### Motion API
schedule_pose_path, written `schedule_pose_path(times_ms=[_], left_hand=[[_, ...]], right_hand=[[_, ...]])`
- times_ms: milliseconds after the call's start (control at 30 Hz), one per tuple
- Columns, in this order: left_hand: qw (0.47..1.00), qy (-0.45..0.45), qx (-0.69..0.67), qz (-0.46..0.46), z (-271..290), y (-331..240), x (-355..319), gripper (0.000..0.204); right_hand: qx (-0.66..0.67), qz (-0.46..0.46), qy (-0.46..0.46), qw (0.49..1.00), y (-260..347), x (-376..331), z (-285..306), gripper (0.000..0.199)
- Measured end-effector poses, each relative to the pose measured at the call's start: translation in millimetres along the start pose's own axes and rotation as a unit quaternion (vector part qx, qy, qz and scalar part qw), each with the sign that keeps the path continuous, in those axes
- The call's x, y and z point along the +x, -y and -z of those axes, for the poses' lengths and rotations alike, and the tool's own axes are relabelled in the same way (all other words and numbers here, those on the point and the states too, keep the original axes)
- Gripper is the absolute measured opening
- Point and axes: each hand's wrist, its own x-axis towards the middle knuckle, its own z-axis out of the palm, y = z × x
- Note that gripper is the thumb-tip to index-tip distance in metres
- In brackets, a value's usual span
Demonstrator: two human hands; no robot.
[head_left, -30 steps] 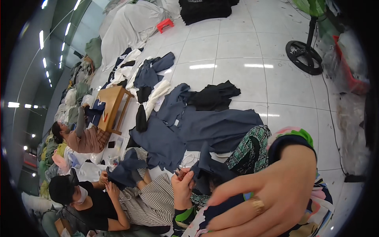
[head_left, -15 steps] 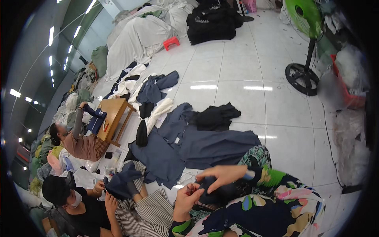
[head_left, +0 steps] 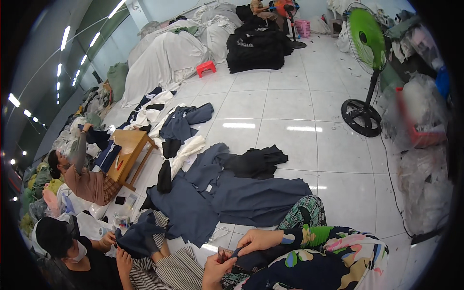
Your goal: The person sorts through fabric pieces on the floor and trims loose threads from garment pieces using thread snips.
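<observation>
Some dark cloth [head_left: 250, 261] is now pinched by your right hand [head_left: 260, 240], raised a second ago; your left hand [head_left: 216, 270] grips a reddish item [head_left: 222, 254], slate-blue garments [head_left: 261, 198] beyond.

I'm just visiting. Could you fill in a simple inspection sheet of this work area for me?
Surface: white tiled floor, glossy, reflecting lights.
Job's things: dark cloth, held; reddish item, too small to identify.
Clutter: blue-grey garments and a black garment on the floor; red stool farther off.
Hands: left hand closed around the reddish item; right hand pinching the cloth.
Cables: black cable along the floor, right side.
Surroundings: green fan; wooden table; co-worker in a black cap; another person beside the table.
</observation>
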Motion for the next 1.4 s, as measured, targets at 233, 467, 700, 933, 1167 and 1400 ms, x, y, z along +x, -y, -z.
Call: schedule_pose_path(times_ms=[233,467,700,933,1167,1400], left_hand=[[0.990,-0.038,-0.063,-0.120,-7,15,15,0.028],[0.995,-0.057,0.001,-0.080,-17,24,22,0.047],[0.954,-0.245,-0.085,-0.151,-16,-2,61,0.038],[0.978,-0.148,-0.087,-0.123,-25,-30,62,0.036],[0.962,-0.214,-0.076,-0.152,-47,-28,83,0.020],[0.794,-0.238,0.324,-0.457,-44,4,101,0.011]], right_hand=[[-0.068,-0.020,0.001,0.997,-10,2,-1,0.024],[-0.079,-0.021,-0.073,0.994,-18,-5,1,0.023],[0.035,-0.072,-0.251,0.965,7,-4,45,0.017],[0.259,-0.083,-0.216,0.938,28,9,58,0.018],[0.271,-0.106,-0.212,0.933,13,8,48,0.020],[0.312,-0.126,-0.258,0.906,-9,13,44,0.023]])
